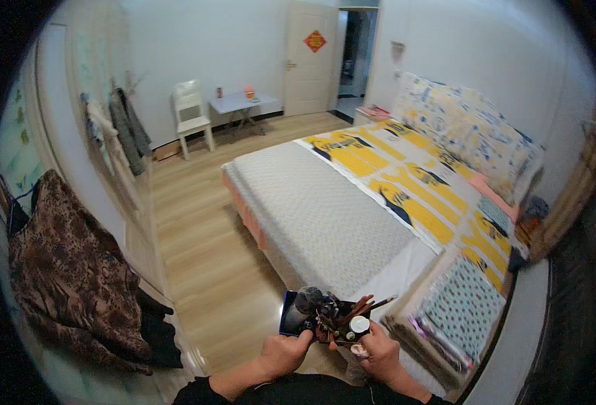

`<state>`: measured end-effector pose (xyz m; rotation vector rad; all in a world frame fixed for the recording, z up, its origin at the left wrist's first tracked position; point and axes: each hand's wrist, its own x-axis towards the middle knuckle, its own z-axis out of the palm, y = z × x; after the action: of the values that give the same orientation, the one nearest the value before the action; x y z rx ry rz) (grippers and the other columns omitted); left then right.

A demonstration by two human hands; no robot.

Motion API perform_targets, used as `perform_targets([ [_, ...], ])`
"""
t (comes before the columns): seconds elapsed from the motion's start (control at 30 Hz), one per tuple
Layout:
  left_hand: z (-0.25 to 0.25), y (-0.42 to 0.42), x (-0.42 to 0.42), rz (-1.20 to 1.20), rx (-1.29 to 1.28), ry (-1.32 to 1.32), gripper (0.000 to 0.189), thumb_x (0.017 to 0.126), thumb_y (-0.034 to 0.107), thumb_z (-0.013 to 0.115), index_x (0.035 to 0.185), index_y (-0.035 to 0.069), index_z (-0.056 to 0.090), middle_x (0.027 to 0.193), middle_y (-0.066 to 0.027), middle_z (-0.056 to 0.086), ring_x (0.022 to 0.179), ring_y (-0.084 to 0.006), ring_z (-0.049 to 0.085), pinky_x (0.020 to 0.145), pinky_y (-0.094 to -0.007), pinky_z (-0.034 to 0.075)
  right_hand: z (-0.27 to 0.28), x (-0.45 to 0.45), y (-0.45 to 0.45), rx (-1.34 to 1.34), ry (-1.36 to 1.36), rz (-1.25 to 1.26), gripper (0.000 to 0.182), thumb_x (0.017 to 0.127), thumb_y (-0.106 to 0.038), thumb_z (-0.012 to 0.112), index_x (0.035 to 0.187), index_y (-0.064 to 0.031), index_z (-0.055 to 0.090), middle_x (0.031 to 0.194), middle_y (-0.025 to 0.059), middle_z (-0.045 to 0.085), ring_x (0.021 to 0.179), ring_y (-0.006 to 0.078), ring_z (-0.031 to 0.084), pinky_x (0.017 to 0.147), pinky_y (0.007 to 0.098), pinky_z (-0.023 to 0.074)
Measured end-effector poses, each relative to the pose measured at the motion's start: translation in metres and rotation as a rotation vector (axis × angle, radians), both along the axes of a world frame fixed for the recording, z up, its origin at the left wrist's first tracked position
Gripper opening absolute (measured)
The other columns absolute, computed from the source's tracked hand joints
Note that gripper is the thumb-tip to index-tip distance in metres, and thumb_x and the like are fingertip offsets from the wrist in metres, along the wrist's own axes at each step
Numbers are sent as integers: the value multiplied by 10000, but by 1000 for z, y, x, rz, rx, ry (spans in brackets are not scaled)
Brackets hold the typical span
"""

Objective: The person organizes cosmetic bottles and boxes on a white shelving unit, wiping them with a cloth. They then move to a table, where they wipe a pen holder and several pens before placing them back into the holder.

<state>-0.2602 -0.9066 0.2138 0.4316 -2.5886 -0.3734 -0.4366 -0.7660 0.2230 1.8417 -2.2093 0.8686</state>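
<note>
Low in the view, both my hands hold a dark tray from its near side. My left hand grips the left part, thumb on top, beside a dark, glossy rectangular object with a blue edge. On the right, my right hand holds the tray's corner, close to a small pale, round item. Crowded on the tray are a white round lid, a pen-like stick, reddish-brown slender pieces and several small dark items that I cannot make out.
A bed with a yellow-patterned cover fills the middle and right. A wrapped, dotted textile pack lies at its near corner. Clothes hang at left. A white chair and small table stand by the far wall, near an open door.
</note>
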Motion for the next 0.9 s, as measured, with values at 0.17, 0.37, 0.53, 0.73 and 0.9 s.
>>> perform_targets([
  [0.17,8,-80,8,249,-31,-15,84,751,139,541,716,109,471,414,-30,453,351,-204,491,320,-339,356,9,-9,-122,-40,-69,239,217,588,-101,681,763,-66,558,1026,165,564,709,283,602,519,337,470],
  [0.37,-8,-210,32,402,-37,27,105,752,147,555,709,103,469,409,-36,456,344,-215,491,321,-343,369,-26,-7,-281,-14,-71,410,218,597,-107,674,737,-41,521,990,164,570,692,286,595,505,341,461],
  [0.53,6,-334,54,428,-41,3,120,752,148,557,694,102,464,419,-41,471,357,-214,506,328,-342,381,-25,9,-417,8,-58,391,213,599,-102,671,720,-37,507,986,163,573,669,295,592,506,337,462],
  [0.73,8,-465,60,470,-2,-4,112,751,163,590,727,108,497,415,-44,450,361,-212,503,333,-343,374,-14,18,-554,-38,-83,442,212,603,-116,676,720,-46,513,1011,161,568,676,294,594,501,335,464],
  [0.9,0,-586,54,473,51,23,91,740,145,607,750,110,523,419,-54,453,375,-217,513,344,-346,381,-24,9,-679,38,-96,442,215,601,-123,681,711,-51,510,1042,160,559,664,292,594,490,331,464],
])
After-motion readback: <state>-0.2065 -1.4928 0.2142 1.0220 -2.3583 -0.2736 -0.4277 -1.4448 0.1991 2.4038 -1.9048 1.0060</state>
